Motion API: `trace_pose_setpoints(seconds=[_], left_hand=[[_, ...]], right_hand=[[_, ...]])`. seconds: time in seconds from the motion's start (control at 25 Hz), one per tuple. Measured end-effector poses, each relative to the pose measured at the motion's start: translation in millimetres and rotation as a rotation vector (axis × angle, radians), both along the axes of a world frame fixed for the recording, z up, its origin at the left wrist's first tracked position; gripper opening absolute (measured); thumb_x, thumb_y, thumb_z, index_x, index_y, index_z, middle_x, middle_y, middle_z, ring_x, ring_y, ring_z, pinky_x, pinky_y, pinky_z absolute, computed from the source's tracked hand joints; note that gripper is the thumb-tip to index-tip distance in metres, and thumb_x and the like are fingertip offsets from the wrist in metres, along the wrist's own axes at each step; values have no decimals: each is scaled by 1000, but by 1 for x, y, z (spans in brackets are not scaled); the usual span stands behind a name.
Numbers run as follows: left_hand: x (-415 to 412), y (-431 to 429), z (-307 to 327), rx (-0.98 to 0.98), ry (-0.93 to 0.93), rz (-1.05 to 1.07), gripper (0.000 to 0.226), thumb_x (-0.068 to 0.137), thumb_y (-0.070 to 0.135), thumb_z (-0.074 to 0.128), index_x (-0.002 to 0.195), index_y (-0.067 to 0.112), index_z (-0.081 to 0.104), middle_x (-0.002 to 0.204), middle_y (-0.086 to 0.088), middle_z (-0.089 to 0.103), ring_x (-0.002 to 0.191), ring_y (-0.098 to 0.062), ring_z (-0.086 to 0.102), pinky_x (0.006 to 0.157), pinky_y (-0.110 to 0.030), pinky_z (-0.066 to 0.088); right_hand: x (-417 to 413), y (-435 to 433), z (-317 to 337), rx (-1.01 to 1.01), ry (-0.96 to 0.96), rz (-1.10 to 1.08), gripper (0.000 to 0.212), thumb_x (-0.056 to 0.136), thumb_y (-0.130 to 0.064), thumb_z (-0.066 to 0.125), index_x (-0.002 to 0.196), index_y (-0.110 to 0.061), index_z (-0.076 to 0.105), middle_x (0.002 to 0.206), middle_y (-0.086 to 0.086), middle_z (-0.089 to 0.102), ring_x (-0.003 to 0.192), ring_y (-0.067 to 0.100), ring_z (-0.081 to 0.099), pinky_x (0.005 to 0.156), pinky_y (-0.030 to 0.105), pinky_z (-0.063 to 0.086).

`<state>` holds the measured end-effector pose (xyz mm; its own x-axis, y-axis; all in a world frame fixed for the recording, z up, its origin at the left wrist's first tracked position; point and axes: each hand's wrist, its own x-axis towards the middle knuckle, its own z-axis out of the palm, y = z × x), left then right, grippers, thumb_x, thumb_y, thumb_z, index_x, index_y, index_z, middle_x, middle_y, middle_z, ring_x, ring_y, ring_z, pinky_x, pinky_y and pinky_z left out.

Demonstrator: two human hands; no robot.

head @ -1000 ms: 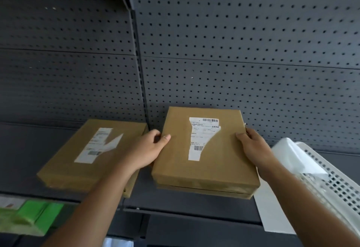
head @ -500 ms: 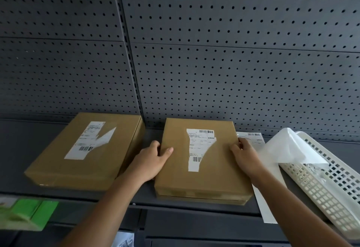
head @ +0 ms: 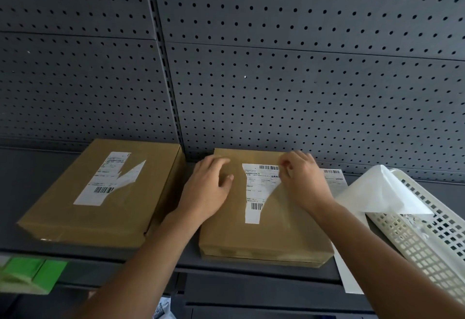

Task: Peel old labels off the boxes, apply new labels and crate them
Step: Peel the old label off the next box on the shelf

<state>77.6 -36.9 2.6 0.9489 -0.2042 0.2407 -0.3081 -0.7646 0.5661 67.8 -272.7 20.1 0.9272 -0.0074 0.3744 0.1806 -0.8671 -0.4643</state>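
on the middle box, left hand fingers flat, right hand fingers curled over corner of torn label, pinch unclear

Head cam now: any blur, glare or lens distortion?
Head view: right hand smeared by motion at the torn label; pegboard seams bow from the wide lens; light dim and even, faint sheen on left box tape; label print too soft to read.
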Motion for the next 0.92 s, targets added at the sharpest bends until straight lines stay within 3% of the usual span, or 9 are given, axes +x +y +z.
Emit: trace_pose_setpoints(seconds=[0.28, 0.52, 0.76, 0.92], left_hand=[[17, -17, -12, 56, -66, 1, 33, 100, 36, 53, 130, 27, 59, 138, 10, 51, 133, -11, 36, 106, -37, 42], [17, -16, -16, 55, -81, 18, 31, 99, 38, 52, 127, 28, 58, 133, 13, 51, 129, -8, 38, 100, -33, 45], [18, -15, -18, 54, -62, 26, 30, 98, 40, 52, 126, 31, 56, 133, 16, 49, 129, -5, 36, 94, -34, 48], [18, -16, -16, 61, -59, 32, 29, 98, 40, 52, 125, 32, 56, 132, 17, 49, 129, -6, 36, 91, -33, 49]], right_hand=[[50, 37, 1, -34, 159, 284, 10, 90, -17, 58, 92, -17, 68, 93, -6, 57, 79, 12, 57, 75, 34, 52], [60, 41, -9, -48, 137, 311, 16, 93, -18, 54, 95, -23, 69, 94, -10, 56, 78, 12, 58, 71, 32, 51], [63, 41, -15, -28, 131, 314, 14, 90, -18, 53, 89, -21, 67, 89, -10, 57, 76, 13, 57, 70, 37, 52], [61, 41, -15, 9, 83, 297, 15, 92, -16, 54, 90, -19, 68, 89, -11, 58, 76, 10, 56, 68, 32, 49]])
